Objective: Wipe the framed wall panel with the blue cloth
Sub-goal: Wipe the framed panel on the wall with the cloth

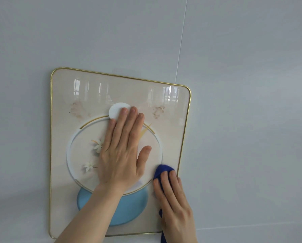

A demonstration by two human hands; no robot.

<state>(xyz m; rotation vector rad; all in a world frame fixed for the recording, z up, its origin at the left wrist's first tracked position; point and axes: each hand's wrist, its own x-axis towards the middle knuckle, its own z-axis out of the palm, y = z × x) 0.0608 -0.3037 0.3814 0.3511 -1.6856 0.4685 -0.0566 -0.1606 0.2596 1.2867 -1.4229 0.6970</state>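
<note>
A glossy cream wall panel (62,106) with a thin gold frame hangs on the wall, printed with a ring, white flowers and a light blue disc. My left hand (123,151) lies flat on its middle, fingers together and pointing up, holding nothing. My right hand (174,204) presses a dark blue cloth (161,170) against the panel's lower right part, close to the gold edge. The cloth shows above my fingertips and again below my palm near the panel's bottom edge.
A smooth pale grey wall (252,85) surrounds the panel. A thin vertical seam (181,37) runs down to the panel's upper right corner. Brownish marbled marks (158,111) sit near the panel's top left and top right.
</note>
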